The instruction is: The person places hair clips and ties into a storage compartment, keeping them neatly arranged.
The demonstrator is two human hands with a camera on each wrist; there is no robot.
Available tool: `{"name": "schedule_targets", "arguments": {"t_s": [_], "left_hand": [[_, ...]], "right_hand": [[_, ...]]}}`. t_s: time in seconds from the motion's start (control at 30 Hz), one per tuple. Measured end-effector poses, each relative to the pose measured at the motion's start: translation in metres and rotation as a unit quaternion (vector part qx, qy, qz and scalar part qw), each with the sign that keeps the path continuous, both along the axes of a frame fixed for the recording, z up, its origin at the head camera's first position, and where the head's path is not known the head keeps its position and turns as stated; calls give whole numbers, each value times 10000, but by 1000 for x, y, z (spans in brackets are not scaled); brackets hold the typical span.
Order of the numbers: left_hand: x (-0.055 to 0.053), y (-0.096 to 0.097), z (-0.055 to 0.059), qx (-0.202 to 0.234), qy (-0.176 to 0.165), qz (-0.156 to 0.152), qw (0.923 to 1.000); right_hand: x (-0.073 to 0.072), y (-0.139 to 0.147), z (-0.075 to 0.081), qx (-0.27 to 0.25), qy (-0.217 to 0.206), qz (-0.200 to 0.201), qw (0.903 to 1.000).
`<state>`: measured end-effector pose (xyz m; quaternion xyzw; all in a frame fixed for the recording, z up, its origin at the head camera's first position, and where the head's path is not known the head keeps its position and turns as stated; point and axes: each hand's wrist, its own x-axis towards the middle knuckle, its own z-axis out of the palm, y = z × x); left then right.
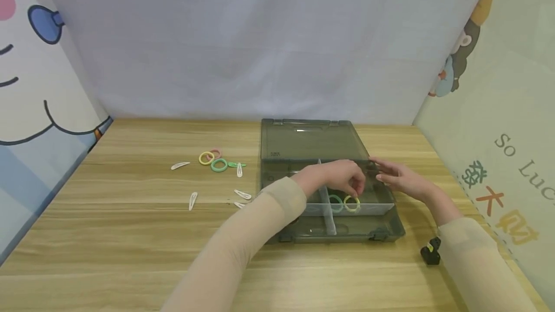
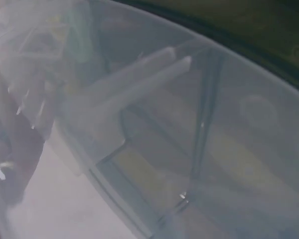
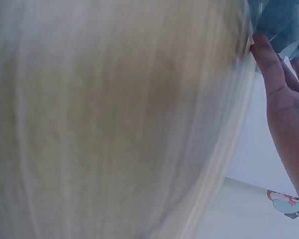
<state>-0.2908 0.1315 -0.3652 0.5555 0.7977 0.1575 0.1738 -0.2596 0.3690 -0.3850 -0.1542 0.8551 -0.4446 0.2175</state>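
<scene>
A smoky see-through storage box point(image 1: 331, 239) lies with its lid point(image 1: 310, 138) folded back; pale dividers split the inside. Over the right compartment my left hand point(image 1: 347, 176) bends downward, thumb and fingertips pinching the top of a yellow hair tie point(image 1: 351, 210). Beside that tie sits a green hair tie point(image 1: 334, 210). The left wrist view is hazy and shows mostly dividers point(image 2: 144, 84). My right hand point(image 1: 405, 180) rests its fairly straight fingers against the box's right side; the right wrist view also shows those fingers point(image 3: 269, 62) at the box wall point(image 3: 281, 27).
Left of the box lie yellow point(image 1: 206, 158), pink point(image 1: 215, 153) and green hair ties point(image 1: 218, 171). Around them are a green snap clip point(image 1: 234, 164) and several white snap clips point(image 1: 193, 201). A small black object point(image 1: 430, 253) is near my right sleeve.
</scene>
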Motion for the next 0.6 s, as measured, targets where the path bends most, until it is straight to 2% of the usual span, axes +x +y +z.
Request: {"name": "schedule_targets", "arguments": {"t_s": [0.23,0.6], "left_hand": [[4,-9,12,46,-101,53,9999],[9,-36,32,-62,71,92,9999]], "right_hand": [[1,0,0,10,-42,-28,10000],[3,-2,3,100,-52,-47,9999]]}}
